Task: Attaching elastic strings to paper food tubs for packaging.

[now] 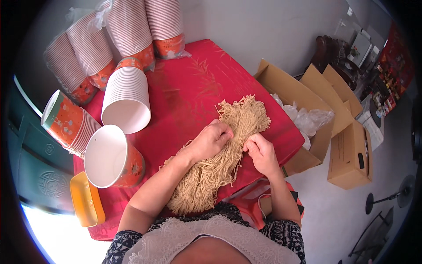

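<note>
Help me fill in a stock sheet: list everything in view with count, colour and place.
Tablecloth: 1, red, centre
Strand bundle: 1, tan, near side of the tablecloth
Wrapped tub stacks: 4, orange and white, far left
Unwrapped tub stacks: 2, mainly orange and white, left
Front tub: 1, orange outside, white inside, left
Tray: 1, yellow, left edge
Cardboard boxes: at least 2, brown, right
Plastic bags: count unclear, clear, in the nearer box
Stool: 1, red, near right, partly hidden
Background furniture: count unclear, dark, upper right
Left hand: 1, bare, at the bundle
Right hand: 1, bare, at the bundle's right edge
</note>
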The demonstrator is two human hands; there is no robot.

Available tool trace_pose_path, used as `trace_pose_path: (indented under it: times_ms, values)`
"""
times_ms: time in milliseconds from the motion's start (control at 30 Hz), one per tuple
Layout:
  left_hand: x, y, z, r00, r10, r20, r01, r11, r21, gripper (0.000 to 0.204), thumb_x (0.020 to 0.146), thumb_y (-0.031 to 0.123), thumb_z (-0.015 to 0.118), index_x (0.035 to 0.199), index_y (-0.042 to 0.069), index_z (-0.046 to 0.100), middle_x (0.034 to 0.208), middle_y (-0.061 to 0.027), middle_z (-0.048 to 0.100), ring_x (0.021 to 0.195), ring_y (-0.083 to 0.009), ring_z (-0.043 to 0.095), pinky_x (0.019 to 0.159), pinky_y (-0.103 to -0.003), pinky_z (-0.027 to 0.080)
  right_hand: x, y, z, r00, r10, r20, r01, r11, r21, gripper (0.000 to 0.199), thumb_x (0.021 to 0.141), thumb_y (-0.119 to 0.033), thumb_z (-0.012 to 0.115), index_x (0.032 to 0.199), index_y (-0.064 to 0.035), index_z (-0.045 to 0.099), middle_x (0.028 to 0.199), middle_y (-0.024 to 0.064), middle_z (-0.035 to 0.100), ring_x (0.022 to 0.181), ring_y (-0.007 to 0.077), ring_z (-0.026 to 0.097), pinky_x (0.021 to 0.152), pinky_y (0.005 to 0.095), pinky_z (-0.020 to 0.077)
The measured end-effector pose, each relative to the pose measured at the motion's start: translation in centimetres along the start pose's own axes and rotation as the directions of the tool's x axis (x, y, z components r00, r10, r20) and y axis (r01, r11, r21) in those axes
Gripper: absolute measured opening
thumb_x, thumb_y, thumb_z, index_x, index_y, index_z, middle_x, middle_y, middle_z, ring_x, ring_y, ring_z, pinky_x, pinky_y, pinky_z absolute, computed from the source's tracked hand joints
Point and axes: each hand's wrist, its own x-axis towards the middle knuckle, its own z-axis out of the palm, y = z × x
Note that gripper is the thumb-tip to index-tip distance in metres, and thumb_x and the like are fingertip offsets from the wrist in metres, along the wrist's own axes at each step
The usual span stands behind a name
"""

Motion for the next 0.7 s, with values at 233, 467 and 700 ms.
trace_pose_path:
  times_ms: [233,467,700]
  values:
    - [-0.4,1.8,0.0,0.998,-0.054,0.04,0.054,0.999,0.001,0.011,0.085,0.008,0.069,0.091,0.001,0.063,0.088,-0.0107,0.063,0.089,-0.0266,0.055,0.083,-0.039,0.046,2.5,-4.2,-0.5,0.954,-0.297,-0.052,0.292,0.953,-0.079,0.001,0.09,0.003,0.057,0.091,0.0031,0.056,0.098,0.0126,0.061,0.079,0.0202,0.06,0.068,0.0306,0.0489]
    - [-0.5,-0.2,0.7,0.979,0.189,-0.084,-0.182,0.98,0.082,0.013,0.086,0.006,0.067,0.095,-0.001,0.061,0.089,-0.0151,0.062,0.091,-0.029,0.057,0.08,-0.038,0.048,4.0,-5.4,1.6,0.917,-0.38,0.117,0.384,0.923,-0.009,0.001,0.09,0.002,0.057,0.09,0.003,0.058,0.099,0.0132,0.061,0.087,0.0242,0.063,0.075,0.0341,0.0507]
    - [-0.6,-0.4,0.6,0.986,0.137,-0.093,-0.136,0.991,0.015,0.008,0.087,0.004,0.068,0.092,0.001,0.062,0.093,-0.0102,0.059,0.091,-0.0222,0.057,0.082,-0.033,0.047,5.0,-2.6,0.1,0.935,-0.337,0.107,0.353,0.907,-0.229,0.013,0.088,-0.001,0.059,0.099,0.0014,0.063,0.109,0.012,0.06,0.106,0.0288,0.057,0.091,0.0361,0.0466]
